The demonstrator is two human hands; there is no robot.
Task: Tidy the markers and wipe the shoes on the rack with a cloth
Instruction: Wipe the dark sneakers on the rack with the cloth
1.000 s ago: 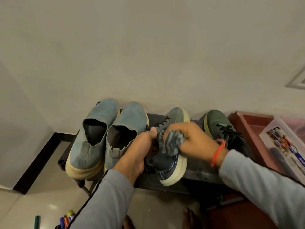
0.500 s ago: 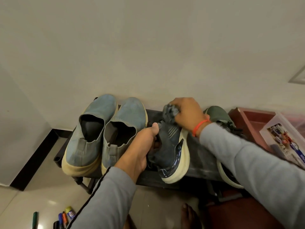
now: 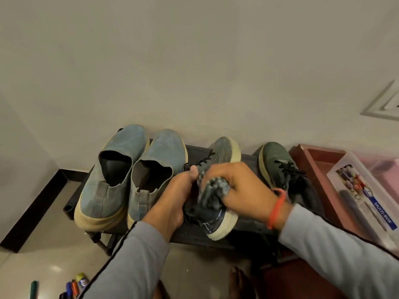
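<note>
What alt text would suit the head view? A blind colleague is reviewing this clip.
A person's left hand grips a dark sneaker on a shoe rack while the right hand rubs it with a grey cloth. Two blue slip-ons sit left of it, a green sneaker right; markers lie on the floor.

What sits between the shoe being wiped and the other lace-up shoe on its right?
In the head view, only bare dark rack shows there, partly covered by the right hand with the cloth.
</note>
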